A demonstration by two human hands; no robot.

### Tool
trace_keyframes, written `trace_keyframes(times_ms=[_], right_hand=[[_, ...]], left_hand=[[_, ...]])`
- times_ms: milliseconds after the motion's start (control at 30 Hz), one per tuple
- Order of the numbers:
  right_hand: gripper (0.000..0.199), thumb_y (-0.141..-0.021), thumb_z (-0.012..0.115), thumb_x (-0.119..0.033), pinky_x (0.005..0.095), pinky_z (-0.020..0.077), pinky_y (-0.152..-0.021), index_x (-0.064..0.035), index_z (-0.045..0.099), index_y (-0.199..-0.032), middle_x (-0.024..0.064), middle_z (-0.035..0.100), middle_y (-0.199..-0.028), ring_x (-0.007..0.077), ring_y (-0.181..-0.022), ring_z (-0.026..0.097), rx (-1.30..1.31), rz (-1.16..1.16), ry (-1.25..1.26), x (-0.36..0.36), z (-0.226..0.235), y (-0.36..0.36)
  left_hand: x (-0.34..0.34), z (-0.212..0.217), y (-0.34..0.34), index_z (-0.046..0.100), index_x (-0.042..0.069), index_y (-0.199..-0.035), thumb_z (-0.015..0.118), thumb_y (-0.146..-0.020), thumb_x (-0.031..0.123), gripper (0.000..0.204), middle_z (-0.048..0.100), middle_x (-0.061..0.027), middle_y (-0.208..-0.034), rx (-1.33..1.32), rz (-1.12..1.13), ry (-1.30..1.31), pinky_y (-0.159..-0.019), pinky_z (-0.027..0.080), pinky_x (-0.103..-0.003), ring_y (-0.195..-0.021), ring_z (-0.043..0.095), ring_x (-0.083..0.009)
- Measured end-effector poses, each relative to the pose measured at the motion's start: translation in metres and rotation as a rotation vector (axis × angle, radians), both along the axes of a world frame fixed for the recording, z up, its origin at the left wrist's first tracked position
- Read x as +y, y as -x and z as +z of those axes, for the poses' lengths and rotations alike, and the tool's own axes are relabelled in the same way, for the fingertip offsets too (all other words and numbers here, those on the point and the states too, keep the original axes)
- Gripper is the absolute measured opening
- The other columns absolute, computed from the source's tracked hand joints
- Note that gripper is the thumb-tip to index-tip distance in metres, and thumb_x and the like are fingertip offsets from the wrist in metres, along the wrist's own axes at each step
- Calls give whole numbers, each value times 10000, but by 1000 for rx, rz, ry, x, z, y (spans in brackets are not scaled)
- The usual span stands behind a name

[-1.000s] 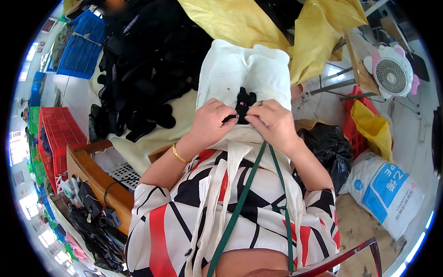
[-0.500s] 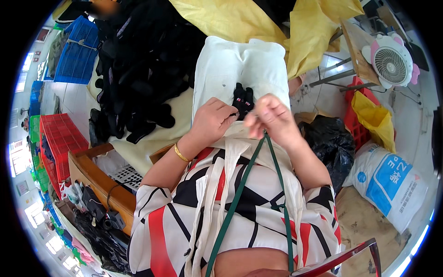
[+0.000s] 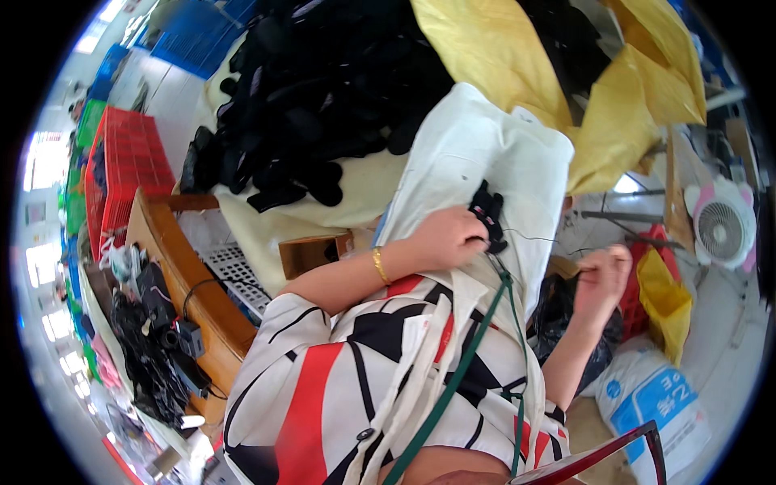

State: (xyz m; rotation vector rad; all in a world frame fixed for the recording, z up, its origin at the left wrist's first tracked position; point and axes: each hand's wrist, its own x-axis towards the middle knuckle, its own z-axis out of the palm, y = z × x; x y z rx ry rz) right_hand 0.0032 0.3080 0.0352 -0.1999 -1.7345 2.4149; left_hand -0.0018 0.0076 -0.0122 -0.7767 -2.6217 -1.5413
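One red-framed pair of glasses edges in at the bottom, above one white shirt patterned in black and red and one dark green cord hanging down the front. Two bare hands are in view. The left hand, with one gold-coloured bangle at its wrist, is curled, thumb and fingertips pinched on the near left edge of one small black knitted piece. That piece lies on the white cloth apron over the lap. One thin dark thread runs from it toward the right hand, which is blurred, its fingers partly curled; whether they grip the thread I cannot tell.

Around the lap are one brown wooden desk, one white perforated plastic basket, one small open brown box, one black plastic bag and one white sack with a blue panel. Farther off lie one heap of black knitted pieces, too tangled to count, two large yellow sheets, one pink-and-white round fan and one blue plastic crate.

Half a second ago both hands were close together over the lap; now the right one is out to the side, well apart from the left, and the view has turned.
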Motion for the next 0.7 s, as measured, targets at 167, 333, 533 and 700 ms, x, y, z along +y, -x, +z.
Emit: trace_keyframes(times_ms=[167,333,533,700], right_hand=[[195,-893,678,-90,268,477,-778,-10,631,-1065,65,622,-872,152,-795,586,67,632,-736,-83,-14,5],[108,-880,667,-32,261,487,-743,15,657,-977,47,633,-834,134,-778,612,-89,633,-711,-92,-18,39],[116,-984,571,-99,306,533,-749,-2,612,-1032,57,636,-871,130,-756,619,-291,271,-159,-58,-40,93],[173,-980,597,-172,352,514,-742,-22,586,-1065,60,622,-854,173,-744,594,-312,104,-90,-53,-60,130]], left_hand=[[-1,-6,3,695,60,-878,718,-811,234,188,661,-126,-814,-243,-77,-305,-716,488,-411,-793,625,-326],[-26,-11,13,685,49,-918,681,-862,190,152,645,-112,-813,-350,21,-380,-684,483,-368,-759,616,-288],[-87,-50,24,687,26,-1018,616,-929,105,138,671,-10,-879,-746,550,-781,-679,494,-251,-769,604,-101],[-143,-187,46,684,15,-1021,611,-944,112,144,653,6,-818,-974,887,-732,-639,482,-217,-713,577,-63]])
